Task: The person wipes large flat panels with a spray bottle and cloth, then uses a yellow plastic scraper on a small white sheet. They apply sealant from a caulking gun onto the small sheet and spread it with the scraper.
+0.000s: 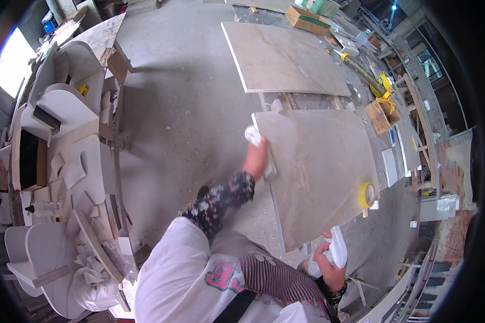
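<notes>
My left hand (256, 159) is at the left edge of a beige-grey stone slab (318, 161). It is closed on a white wad (251, 134), which looks like cloth or paper and bulges out past the fingers; the hand is slightly blurred. Near the slab's front corner, my right hand (331, 269) grips a white spray bottle (337, 247) with fingers wrapped below its head. Most of the bottle's body is hidden by that hand. A roll of yellow tape (367, 195) stands on the slab's right side.
Beyond lies a second slab (285, 59). Cardboard boxes (380, 116) (307, 20) and a long yellow-ended tube (364, 70) rest on the right. At left, a bench (121, 107) carries curved white pieces (89, 167). Grey floor (167, 107) runs between.
</notes>
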`<state>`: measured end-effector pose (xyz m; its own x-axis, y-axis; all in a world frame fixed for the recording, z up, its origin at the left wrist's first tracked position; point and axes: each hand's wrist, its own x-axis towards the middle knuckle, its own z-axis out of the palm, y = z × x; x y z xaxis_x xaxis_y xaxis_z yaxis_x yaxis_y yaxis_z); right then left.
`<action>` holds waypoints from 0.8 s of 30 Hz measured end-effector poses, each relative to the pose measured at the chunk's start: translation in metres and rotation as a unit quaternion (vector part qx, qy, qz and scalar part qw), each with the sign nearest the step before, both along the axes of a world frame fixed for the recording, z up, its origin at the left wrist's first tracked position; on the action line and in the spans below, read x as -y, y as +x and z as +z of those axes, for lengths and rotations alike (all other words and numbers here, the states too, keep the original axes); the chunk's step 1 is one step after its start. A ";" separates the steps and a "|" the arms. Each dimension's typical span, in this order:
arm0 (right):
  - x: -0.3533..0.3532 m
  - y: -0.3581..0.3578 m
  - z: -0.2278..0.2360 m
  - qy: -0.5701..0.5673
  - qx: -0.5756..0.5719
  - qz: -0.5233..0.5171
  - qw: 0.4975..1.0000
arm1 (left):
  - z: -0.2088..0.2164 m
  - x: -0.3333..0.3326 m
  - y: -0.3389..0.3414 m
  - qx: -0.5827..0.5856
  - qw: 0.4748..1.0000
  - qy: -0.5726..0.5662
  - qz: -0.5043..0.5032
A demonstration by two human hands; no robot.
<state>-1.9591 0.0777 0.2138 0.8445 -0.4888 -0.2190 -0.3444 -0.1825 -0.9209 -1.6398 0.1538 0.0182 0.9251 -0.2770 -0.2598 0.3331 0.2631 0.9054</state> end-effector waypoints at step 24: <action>-0.025 -0.037 0.004 -0.045 -0.042 0.015 0.998 | -0.003 -0.055 -0.237 0.055 0.948 0.084 -0.303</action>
<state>-1.9959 0.1027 0.2178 0.8391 -0.4854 -0.2458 -0.4132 -0.2747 -0.8682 -1.8767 0.2090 0.0149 0.6331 -0.7297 -0.2582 0.2785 -0.0965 0.9556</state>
